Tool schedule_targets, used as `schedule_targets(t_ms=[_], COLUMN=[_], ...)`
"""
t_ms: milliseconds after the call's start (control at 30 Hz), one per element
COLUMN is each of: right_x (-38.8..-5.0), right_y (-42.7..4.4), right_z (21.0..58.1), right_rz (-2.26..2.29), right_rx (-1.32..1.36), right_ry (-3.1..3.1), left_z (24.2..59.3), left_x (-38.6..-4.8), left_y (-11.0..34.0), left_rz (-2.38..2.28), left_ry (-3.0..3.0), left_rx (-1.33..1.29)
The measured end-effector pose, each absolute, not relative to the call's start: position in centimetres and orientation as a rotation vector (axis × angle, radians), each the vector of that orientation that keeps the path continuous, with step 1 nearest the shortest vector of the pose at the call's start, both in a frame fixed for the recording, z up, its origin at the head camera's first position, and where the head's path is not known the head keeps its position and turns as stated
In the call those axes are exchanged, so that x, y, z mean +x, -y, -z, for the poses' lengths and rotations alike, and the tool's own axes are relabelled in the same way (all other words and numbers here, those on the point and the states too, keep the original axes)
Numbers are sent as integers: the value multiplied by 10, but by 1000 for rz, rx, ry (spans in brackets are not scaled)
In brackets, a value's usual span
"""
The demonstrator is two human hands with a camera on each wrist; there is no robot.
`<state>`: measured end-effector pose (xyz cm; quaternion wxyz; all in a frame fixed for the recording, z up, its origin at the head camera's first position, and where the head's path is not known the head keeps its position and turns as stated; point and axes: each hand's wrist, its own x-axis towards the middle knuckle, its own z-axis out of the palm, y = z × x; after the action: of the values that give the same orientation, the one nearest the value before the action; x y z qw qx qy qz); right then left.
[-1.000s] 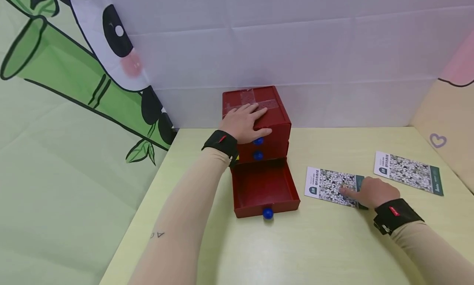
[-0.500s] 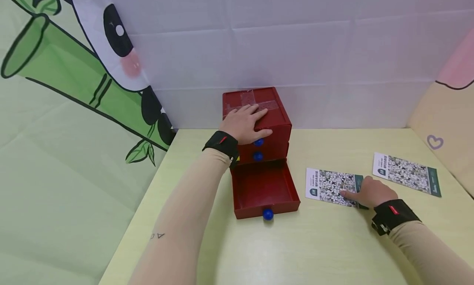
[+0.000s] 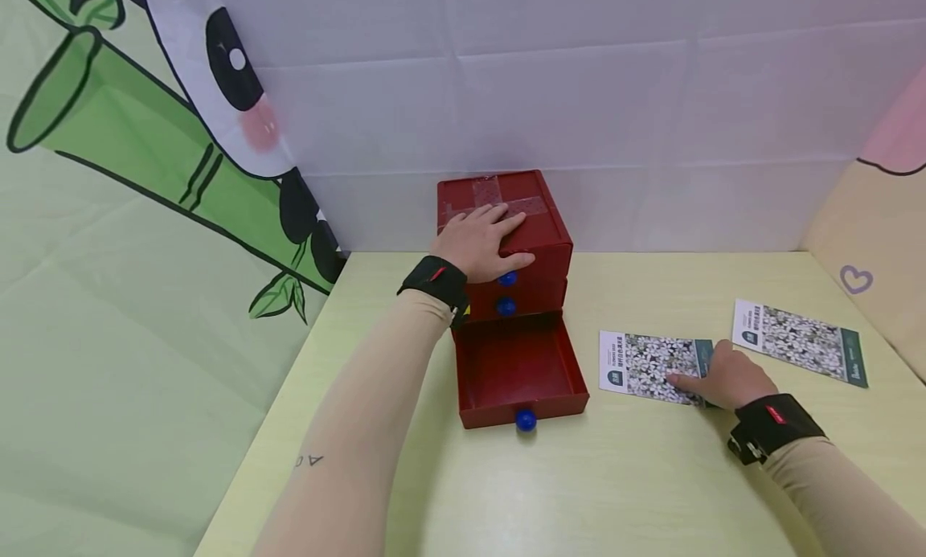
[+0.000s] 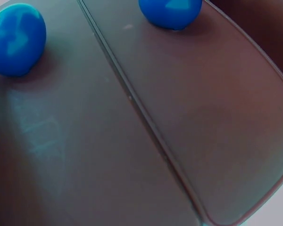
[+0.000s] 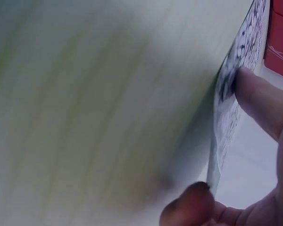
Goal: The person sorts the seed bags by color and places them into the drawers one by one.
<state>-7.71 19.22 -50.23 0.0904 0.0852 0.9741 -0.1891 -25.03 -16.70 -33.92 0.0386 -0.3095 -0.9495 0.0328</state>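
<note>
My left hand [image 3: 473,243] rests with spread fingers on top of a red drawer box [image 3: 531,219]. The lowest drawer [image 3: 517,364] is pulled out, and its inside is bare. My right hand [image 3: 734,376] pinches the right end of a flower seed packet [image 3: 644,368] on the table. In the right wrist view the thumb [image 5: 262,99] presses on the packet's printed face, while a fingertip [image 5: 191,205] is at its edge. Blue knobs [image 4: 19,40] on the closed drawers fill part of the left wrist view; the left hand itself is out of that view.
A second, matching seed packet [image 3: 799,344] lies farther right on the pale wooden table [image 3: 550,493]. Behind the box hangs a plain cloth backdrop [image 3: 564,99]. On the left is a green printed cloth [image 3: 145,340]. The open drawer's blue knob [image 3: 526,420] juts toward the front.
</note>
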Motion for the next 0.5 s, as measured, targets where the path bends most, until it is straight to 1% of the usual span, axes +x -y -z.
schedule_targets(t_ms=[267,500], right_x=[-79,-77], right_y=[-196,-197], right_z=[501,494], right_rz=[590,708], right_rx=[255,194], right_ry=[-2887,-2955], left_z=[339,341], left_x=[-251,-254], left_y=[166,166], left_rz=[-113,-123], left_ry=[2912,2905], left_rx=[-949,-946])
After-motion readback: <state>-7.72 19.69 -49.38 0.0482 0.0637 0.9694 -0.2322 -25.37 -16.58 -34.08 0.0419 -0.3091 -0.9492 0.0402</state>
